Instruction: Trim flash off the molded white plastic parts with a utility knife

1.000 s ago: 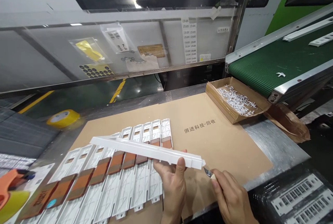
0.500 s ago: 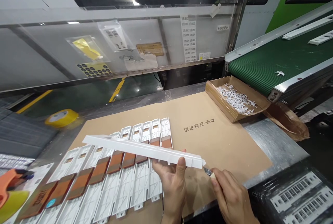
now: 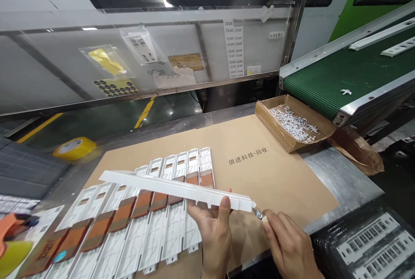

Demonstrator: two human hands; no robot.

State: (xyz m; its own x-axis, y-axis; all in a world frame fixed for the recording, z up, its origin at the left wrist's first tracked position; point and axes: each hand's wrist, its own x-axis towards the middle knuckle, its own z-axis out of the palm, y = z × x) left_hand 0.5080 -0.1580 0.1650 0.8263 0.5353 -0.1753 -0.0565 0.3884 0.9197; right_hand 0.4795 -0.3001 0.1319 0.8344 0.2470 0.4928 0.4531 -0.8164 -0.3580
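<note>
My left hand (image 3: pixel 214 227) is closed around a long white plastic strip (image 3: pixel 175 187), thumb on its near side. The strip is tilted, its far end up to the left over a fanned row of similar white plastic parts (image 3: pixel 152 240). In my right hand (image 3: pixel 288 240) is a small knife (image 3: pixel 258 213) with a short metal blade and a pale handle mostly hidden by the fingers. Its blade is at the strip's right end; I cannot tell whether it touches. Reddish-brown blocks (image 3: pixel 123 214) lie across the row of white parts.
Brown cardboard (image 3: pixel 227 136) covers the metal table. A cardboard box (image 3: pixel 279 134) of small white scraps stands below a green conveyor belt (image 3: pixel 324 76) carrying white parts. Yellow tape (image 3: pixel 74 148) lies at left, an orange-and-yellow tool (image 3: pixel 13 240) at lower left. Black trays (image 3: pixel 343 231) sit at lower right.
Both hands stay almost in place with the strip and knife. The knife's blade looks slightly turned at the strip's end. The whole view has shifted slightly.
</note>
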